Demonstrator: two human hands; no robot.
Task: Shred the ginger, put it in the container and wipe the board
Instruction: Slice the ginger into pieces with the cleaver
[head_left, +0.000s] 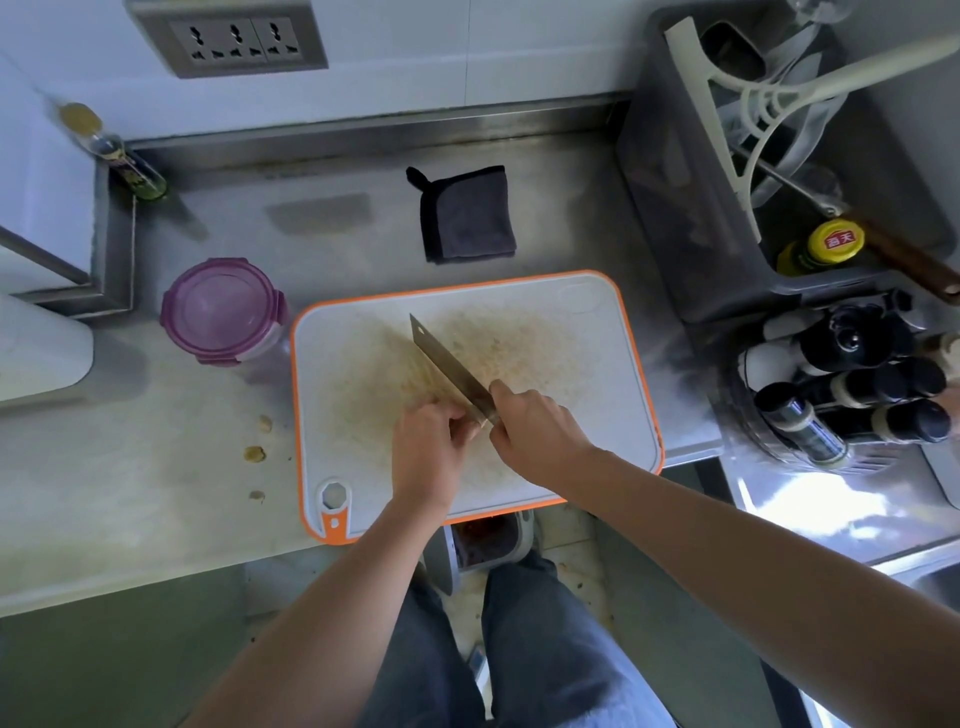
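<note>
Both forearms reach in from the bottom edge, over blue trousers cut off below. Right hand (535, 426) is closed around the handle of a cleaver (449, 371); handle itself hidden inside the fist, blade angled up-left across the white cutting board (618, 374) with orange rim. Left hand (428, 439) curled, fingertips bunched just beside the blade heel; whatever it pins is covered by the fingers, so cannot tell if it grips ginger. Ginger not clearly visible there; only yellowish smear on the board and three small pale scraps (255, 453) on the steel counter left of the board, too blurred to name surely. Purple-lidded container (224, 312) sits lid on, just beside the board's left edge. Dark folded cloth (467, 215) lies behind the board, apart from it.
</note>
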